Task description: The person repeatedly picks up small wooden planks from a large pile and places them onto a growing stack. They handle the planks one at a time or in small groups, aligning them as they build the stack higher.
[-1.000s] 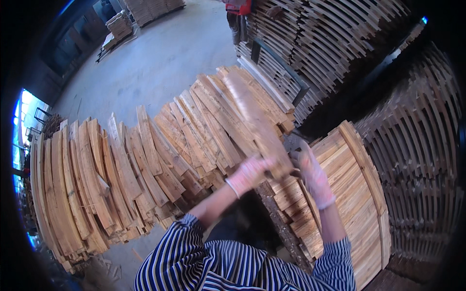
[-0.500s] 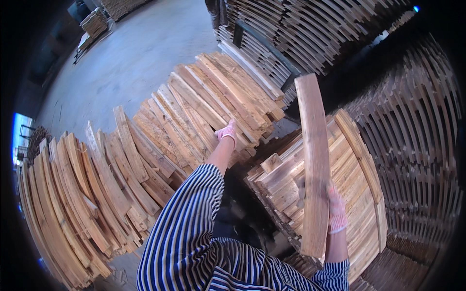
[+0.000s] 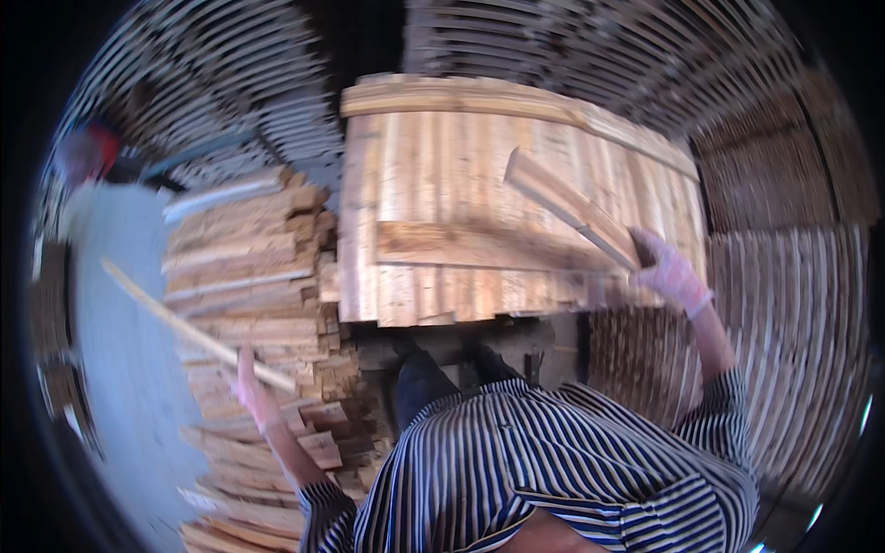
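My right hand (image 3: pixel 678 276), in a pink-and-white glove, is closed round the near end of a wooden board (image 3: pixel 572 205). That board slants up and away to the left, above a broad stack of planks (image 3: pixel 415 184). Over on the left, my gloved left hand (image 3: pixel 253 396) grips a long board (image 3: pixel 180 323), seen nearly edge-on. It hangs slantwise over a heap of loose boards (image 3: pixel 240 244). Motion blurs the left fingers somewhat. One plank (image 3: pixel 479 247) lies crosswise on the stack, and another crosspiece (image 3: pixel 442 95) runs along its far edge.
Tall racks of stacked slats (image 3: pixel 572 37) rise behind the plank stack, and more slats (image 3: pixel 765 341) stand at the right. A blurred person (image 3: pixel 88 152) in something red is at far left, beside the pale floor (image 3: pixel 129 369). My legs are just before the stack.
My view has swung right, so the plank stack now lies ahead. My left hand, earlier on the heap, now has a board raised over it. The right-hand board has tipped over leftward above the stack.
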Demonstrator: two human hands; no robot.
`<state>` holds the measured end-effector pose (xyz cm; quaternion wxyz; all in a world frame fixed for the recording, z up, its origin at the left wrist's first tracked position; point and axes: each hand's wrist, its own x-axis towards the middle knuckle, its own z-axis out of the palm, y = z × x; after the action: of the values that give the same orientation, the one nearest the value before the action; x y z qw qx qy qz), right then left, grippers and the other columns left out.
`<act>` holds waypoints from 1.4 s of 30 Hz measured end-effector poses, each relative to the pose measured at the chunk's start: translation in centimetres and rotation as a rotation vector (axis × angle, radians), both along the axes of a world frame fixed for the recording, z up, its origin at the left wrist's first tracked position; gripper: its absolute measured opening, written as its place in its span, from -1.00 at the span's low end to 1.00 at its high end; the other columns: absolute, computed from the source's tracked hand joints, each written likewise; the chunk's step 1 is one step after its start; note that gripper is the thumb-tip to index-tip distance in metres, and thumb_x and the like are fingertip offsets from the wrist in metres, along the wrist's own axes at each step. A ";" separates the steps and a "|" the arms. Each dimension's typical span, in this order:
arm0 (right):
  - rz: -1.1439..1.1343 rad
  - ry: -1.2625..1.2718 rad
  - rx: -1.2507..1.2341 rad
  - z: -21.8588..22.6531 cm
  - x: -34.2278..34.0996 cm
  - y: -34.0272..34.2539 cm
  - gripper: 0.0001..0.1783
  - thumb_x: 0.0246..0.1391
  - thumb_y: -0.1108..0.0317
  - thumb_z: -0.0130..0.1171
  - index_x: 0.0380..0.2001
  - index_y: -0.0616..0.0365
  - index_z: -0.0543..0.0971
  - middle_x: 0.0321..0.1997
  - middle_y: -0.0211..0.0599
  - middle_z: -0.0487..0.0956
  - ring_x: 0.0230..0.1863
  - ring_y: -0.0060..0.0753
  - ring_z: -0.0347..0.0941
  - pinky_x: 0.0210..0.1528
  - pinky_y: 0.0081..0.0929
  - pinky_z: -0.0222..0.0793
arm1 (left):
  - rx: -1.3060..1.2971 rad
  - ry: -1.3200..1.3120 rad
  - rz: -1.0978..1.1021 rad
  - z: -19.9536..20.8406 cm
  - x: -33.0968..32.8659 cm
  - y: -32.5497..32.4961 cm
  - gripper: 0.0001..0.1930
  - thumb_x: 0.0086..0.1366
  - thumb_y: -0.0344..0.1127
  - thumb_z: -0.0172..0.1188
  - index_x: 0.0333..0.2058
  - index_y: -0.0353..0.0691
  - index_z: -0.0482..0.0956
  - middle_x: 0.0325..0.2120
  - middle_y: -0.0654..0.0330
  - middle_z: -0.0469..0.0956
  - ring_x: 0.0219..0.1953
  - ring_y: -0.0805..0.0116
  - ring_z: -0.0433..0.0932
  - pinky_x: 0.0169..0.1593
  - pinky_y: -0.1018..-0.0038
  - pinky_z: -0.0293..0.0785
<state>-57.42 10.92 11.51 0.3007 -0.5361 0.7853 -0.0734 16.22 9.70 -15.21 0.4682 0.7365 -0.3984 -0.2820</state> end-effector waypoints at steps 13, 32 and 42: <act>0.116 0.415 0.167 -9.1 -21.6 5.6 -0.05 -0.14 0.39 0.36 0.41 -0.18 0.31 0.35 -0.12 0.38 0.37 0.04 0.32 0.41 -0.16 0.29 | 0.071 -0.486 -1.105 17.2 -38.2 -9.9 0.04 -0.09 -0.15 0.61 0.35 -0.24 0.25 0.24 -0.14 0.41 0.31 -0.10 0.36 0.36 0.22 0.34; 0.227 0.455 -0.089 -11.1 -23.0 8.5 -0.25 -0.25 0.50 0.41 0.12 -0.26 0.55 0.04 -0.07 0.49 0.13 0.11 0.45 0.17 -0.05 0.44 | 0.111 -0.941 -1.178 13.6 -37.3 -9.6 0.03 -0.17 -0.07 0.61 0.29 -0.23 0.32 0.06 -0.16 0.47 0.16 -0.14 0.43 0.26 0.11 0.41; -0.133 0.263 -0.054 -14.5 -23.1 8.3 -0.38 -0.03 0.30 0.25 0.20 -0.13 0.50 0.10 -0.01 0.46 0.18 0.15 0.44 0.16 -0.03 0.46 | 0.070 -0.876 -1.262 12.7 -36.9 -12.3 0.05 -0.25 -0.13 0.64 0.27 -0.22 0.33 0.11 -0.15 0.46 0.19 -0.14 0.42 0.28 0.12 0.40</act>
<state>-80.49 19.24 -3.00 0.1750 -0.4960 0.8494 -0.0434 -20.67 -2.57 -2.52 -0.0054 0.4286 -0.8831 -0.1907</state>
